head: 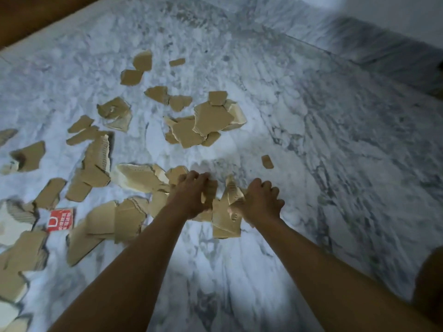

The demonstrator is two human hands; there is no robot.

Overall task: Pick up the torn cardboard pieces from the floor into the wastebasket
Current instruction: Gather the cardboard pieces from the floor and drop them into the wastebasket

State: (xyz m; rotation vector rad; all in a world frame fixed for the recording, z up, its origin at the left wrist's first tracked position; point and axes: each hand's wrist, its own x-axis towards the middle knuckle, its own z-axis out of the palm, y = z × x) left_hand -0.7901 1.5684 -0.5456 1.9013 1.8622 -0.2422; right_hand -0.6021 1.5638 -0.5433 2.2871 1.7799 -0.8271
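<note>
Left hand (190,197): fingers (194,176) are curled round a small cardboard scrap (210,188), centre frame. Right hand (260,204): fingers (272,189) are curled too, w/ the thumb clamped on a stack of torn pieces (225,221) just beside the left hand. Whether that stack is clear of the marble floor (311,140) can't be told.

Step judged: gathering, early on. Most of the cardboard is not yet collected:
- a cluster (203,121) lies above the hands, mid frame
- larger corrugated pieces (96,161) are spread across the left half, down to the lower-left corner
- a red-printed scrap (61,220) sits among them at left
- a lone small bit (267,161) lies above the right hand, apart from the rest

No wastebasket is seen in frame. A dark shape (429,283) at the lower-right edge can't be identified.

Next move, as judged: both handfuls are to be merged or held firm, lifted w/o shedding loose bits, then carried to the basket, which must first be found out of view.
</note>
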